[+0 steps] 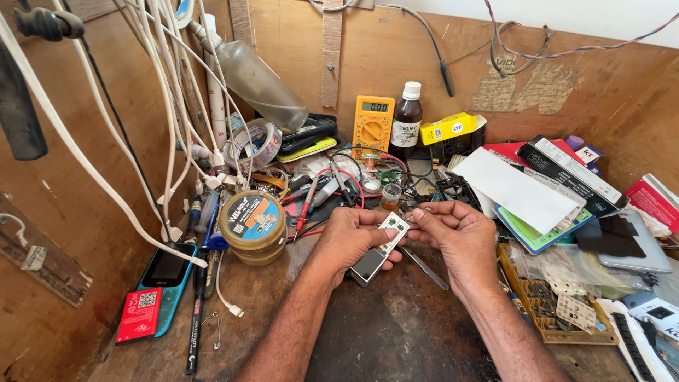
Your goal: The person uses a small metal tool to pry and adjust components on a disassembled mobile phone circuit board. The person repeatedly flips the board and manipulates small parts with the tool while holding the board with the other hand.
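My left hand [351,239] and my right hand [456,237] meet over the middle of the workbench. Together they hold a small phone circuit board [385,240] with a pale keypad side and a dark screen at its lower end [368,263]. The left hand grips the board from below and the side. The right hand's thumb and forefinger pinch its upper end. Metal tweezers [426,269] lie on the bench just under the right hand.
A yellow multimeter [373,126] and brown bottle [407,120] stand at the back. A round tin [252,226], a blue phone [166,281], a red battery [139,316] and white cables [163,106] are left. Boxes, papers and a parts tray [552,304] crowd the right.
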